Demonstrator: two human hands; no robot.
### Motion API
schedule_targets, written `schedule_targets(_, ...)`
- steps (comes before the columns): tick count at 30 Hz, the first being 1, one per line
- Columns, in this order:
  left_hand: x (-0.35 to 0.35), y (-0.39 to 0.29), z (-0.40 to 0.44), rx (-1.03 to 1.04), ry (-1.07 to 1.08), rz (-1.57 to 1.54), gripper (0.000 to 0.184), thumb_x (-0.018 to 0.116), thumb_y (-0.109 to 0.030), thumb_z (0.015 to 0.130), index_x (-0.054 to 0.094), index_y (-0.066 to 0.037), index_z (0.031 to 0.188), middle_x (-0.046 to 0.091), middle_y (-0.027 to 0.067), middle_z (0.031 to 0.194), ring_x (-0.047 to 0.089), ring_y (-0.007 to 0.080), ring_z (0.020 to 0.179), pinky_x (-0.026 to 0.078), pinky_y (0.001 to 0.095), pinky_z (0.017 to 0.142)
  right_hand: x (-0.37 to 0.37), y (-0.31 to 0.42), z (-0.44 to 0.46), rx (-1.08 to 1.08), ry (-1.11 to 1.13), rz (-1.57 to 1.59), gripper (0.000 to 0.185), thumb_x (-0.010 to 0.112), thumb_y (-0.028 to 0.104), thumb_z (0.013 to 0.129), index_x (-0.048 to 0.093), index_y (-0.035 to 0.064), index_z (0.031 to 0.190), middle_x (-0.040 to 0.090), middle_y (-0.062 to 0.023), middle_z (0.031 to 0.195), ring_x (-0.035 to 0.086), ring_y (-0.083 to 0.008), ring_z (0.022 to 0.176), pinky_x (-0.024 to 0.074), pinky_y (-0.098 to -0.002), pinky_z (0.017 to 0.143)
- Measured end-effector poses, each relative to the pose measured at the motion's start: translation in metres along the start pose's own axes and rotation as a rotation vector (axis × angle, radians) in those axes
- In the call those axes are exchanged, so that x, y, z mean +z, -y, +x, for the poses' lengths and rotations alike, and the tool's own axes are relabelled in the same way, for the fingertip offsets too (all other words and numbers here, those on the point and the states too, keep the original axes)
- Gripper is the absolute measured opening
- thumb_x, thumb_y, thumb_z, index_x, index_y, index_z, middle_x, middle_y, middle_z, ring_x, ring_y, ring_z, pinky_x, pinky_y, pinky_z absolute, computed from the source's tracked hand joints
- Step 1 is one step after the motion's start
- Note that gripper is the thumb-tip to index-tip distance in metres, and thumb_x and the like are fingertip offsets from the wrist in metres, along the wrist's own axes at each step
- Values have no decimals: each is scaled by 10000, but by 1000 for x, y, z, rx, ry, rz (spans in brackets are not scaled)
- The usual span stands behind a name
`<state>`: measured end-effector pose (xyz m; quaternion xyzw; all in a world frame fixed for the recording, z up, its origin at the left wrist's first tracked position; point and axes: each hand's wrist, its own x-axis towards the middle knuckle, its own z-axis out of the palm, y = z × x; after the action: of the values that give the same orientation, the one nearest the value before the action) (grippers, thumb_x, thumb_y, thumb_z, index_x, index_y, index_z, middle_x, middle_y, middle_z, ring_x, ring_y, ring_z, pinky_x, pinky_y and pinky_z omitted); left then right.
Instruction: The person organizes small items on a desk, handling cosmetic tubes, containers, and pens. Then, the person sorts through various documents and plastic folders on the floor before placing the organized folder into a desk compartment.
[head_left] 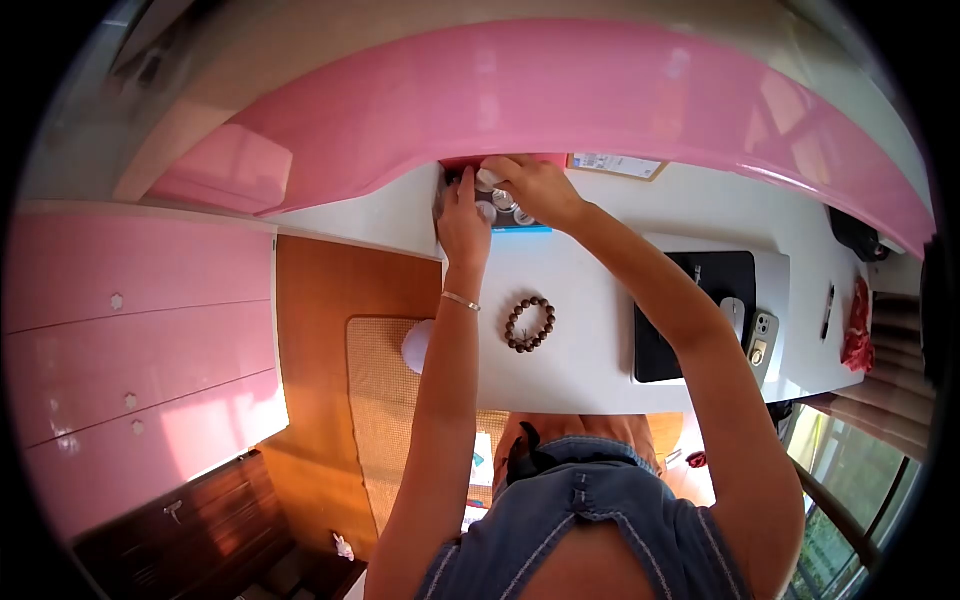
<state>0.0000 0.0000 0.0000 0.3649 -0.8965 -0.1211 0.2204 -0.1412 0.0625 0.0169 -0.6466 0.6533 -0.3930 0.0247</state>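
Note:
At the back of the white desk stands a box (522,230) with a blue front edge, holding several small round containers (503,201) with pale tops. My left hand (464,222) lies along the box's left side, its fingers stretched out and touching its edge or contents. Over the back of the box, my right hand (543,192) pinches a small white object (489,179), partly covered by the fingers; its exact kind is unclear. A brown bead bracelet (530,325) rests on the desk in front of the box.
A pink shelf edge (560,85) hangs low over the hands. On the right are a black pad (660,345), a white mouse (732,315), a phone (763,345) and a pen (828,312). A framed paper (620,165) lies behind.

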Motion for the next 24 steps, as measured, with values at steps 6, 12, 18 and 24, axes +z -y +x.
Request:
schedule_targets(6, 5, -9, -10, -143, -107, -139, 561, 499, 34, 777, 353, -87, 1305, 556, 150, 1053, 576, 310, 893, 484, 377, 754, 11, -7, 21, -150, -56, -108, 258, 564, 96, 732, 534, 101, 988, 562, -94, 875, 586, -254, 618, 475, -340, 486)
schedule_targets(12, 3, -9, -26, -109, -197, -200, 524, 464, 46, 791, 303, 23, 1289, 512, 177, 1154, 538, 311, 1001, 483, 360, 786, 27, -15, 13, -177, -17, -286, 280, 562, 115, 729, 545, 119, 1009, 565, -87, 741, 566, -255, 545, 452, -341, 466)
schedule_targets(18, -3, -11, -48, -145, -192, -276, 503, 479, 60, 765, 360, 30, 1252, 554, 171, 1066, 582, 311, 861, 496, 358, 714, 2, 10, 9, 130, 96, -188, 308, 576, 99, 717, 549, 131, 1023, 571, -71, 735, 573, -227, 566, 457, -321, 461)
schedule_targets(24, 2, -16, -50, -141, -276, -340, 442, 523, 54, 759, 463, -2, 1194, 581, 144, 980, 584, 240, 751, 495, 317, 644, 11, 19, 25, -207, -153, -99, 208, 565, 74, 728, 582, 97, 934, 583, -67, 845, 575, -246, 580, 461, -336, 469)
